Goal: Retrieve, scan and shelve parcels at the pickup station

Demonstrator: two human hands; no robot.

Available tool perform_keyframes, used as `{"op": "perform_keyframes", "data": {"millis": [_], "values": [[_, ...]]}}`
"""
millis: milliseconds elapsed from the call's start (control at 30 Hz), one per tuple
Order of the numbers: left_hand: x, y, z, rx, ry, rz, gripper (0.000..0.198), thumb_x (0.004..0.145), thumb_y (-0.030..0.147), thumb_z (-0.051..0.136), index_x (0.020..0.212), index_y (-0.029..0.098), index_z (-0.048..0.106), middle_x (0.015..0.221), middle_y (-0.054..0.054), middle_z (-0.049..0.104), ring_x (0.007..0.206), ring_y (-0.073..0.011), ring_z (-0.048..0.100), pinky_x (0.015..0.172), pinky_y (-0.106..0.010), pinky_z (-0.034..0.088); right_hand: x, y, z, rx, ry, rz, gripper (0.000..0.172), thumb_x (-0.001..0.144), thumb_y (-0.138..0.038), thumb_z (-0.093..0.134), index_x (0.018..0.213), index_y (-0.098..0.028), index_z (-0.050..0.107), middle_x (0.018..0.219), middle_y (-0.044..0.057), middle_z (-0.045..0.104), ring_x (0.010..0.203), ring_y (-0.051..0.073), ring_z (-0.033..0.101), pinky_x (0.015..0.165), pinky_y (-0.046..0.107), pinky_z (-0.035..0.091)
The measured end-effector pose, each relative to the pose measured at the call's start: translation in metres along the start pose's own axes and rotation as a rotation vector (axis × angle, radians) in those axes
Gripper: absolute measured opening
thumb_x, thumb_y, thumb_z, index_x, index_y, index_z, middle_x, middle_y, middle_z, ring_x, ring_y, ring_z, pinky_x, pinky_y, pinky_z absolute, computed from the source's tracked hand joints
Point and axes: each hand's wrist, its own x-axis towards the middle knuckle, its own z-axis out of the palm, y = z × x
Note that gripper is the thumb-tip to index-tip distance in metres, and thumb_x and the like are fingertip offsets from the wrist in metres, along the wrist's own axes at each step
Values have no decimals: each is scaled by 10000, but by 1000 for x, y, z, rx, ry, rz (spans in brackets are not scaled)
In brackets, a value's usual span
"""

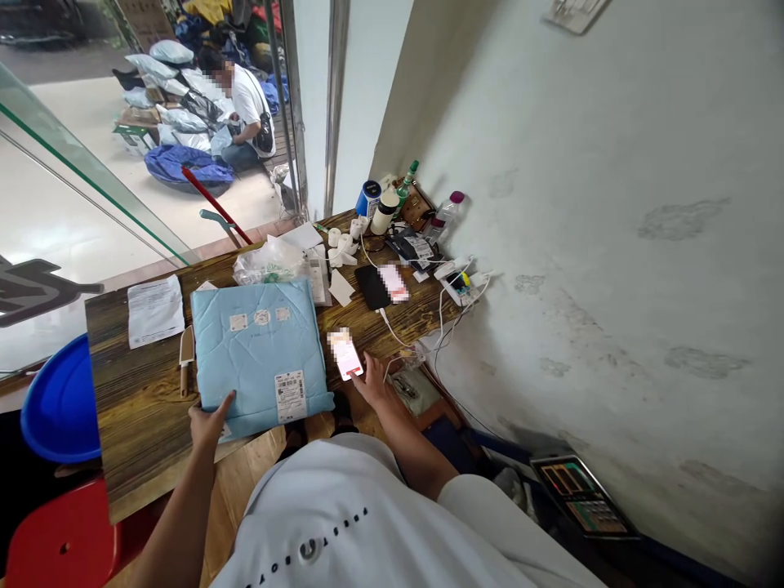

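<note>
A large light-blue padded parcel (257, 343) with a white printed label (290, 397) lies on the wooden table, its near edge reaching past the table's edge. My left hand (208, 420) grips its near left corner, thumb on top and the other fingers hidden below. To the right of the parcel is a lit smartphone (346, 356) with a pink and white screen. My right hand (373, 384) is closed at its lower right corner, the thumb on the screen's bottom end and fingers along the side. Its other fingers are partly hidden.
On the wooden table (135, 408) are a knife (185, 359), a paper sheet (155, 311), a second phone (393, 282), cables, a power strip (456, 286) and bottles. A blue basin (61, 400) and red stool (67, 531) stand left. Outside, a person (248, 102) sits by parcels.
</note>
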Motion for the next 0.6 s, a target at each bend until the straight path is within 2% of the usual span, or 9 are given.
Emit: {"op": "perform_keyframes", "data": {"millis": [100, 200, 267, 333, 400, 433, 500, 533, 600], "values": [[-13, 21, -7, -228, -56, -50, 762, 435, 568, 813, 1014, 106, 634, 1022, -176, 689, 937, -339, 651, 831, -460, 537, -2, 0, -8, 2, -37, -35, 757, 881, -556, 573, 1458, -125, 340, 1338, 191, 503, 1257, 340, 454, 1062, 530, 400], [-46, 50, -20, -473, -58, 7, 627, 416, 491, 831, 900, 130, 658, 920, -105, 690, 796, -244, 631, 727, -373, 539, -5, -5, -15, 6, -14, -54, 685, 917, -533, 520, 1436, -110, 371, 1325, 199, 511, 1251, 351, 456, 1052, 560, 406], [-75, 72, -35, -536, -109, 109, 508, 433, 465, 837, 784, 147, 650, 796, -53, 660, 688, -186, 579, 617, -312, 510, -9, -15, -17, 28, 36, -84, 584, 951, -469, 468, 1396, -94, 418, 1292, 202, 523, 1219, 343, 474, 1040, 561, 416], [-108, 92, -54, -494, -181, 245, 406, 463, 446, 835, 593, 171, 566, 616, 0, 556, 570, -135, 486, 500, -265, 437, -14, -32, -16, 65, 50, -147, 482, 969, -388, 429, 1352, -98, 469, 1261, 189, 535, 1189, 311, 494, 1038, 521, 433], [-138, 106, -74, -407, -214, 407, 444, 510, 422, 824, 479, 191, 446, 520, 31, 425, 499, -102, 393, 430, -246, 356, -17, -51, -15, 103, 7, -252, 443, 957, -348, 446, 1334, -123, 499, 1246, 170, 542, 1175, 282, 502, 1035, 474, 449], [-152, 110, -83, -370, -199, 486, 467, 535, 407, 816, 457, 195, 407, 507, 37, 384, 481, -93, 364, 413, -243, 329, -17, -59, -14, 113, -21, -312, 447, 943, -345, 471, 1336, -134, 505, 1241, 164, 545, 1172, 277, 500, 1032, 463, 452], [-176, 110, -101, -333, -92, 593, 485, 571, 375, 807, 452, 198, 372, 505, 41, 342, 467, -89, 345, 401, -242, 303, -11, -68, -13, 103, -60, -392, 478, 918, -348, 515, 1347, -137, 505, 1242, 166, 545, 1180, 286, 481, 1042, 474, 437], [-187, 106, -109, -322, -10, 608, 498, 578, 363, 810, 455, 199, 355, 503, 43, 327, 461, -88, 338, 394, -242, 291, -6, -68, -13, 84, -59, -390, 496, 909, -347, 526, 1352, -125, 501, 1248, 174, 541, 1185, 295, 468, 1048, 485, 425], [-208, 93, -125, -291, 153, 582, 526, 580, 345, 824, 466, 201, 331, 491, 49, 301, 448, -88, 323, 374, -240, 266, 9, -60, -17, 26, -24, -290, 525, 902, -343, 532, 1355, -82, 489, 1266, 201, 522, 1191, 316, 444, 1054, 510, 404]]}}
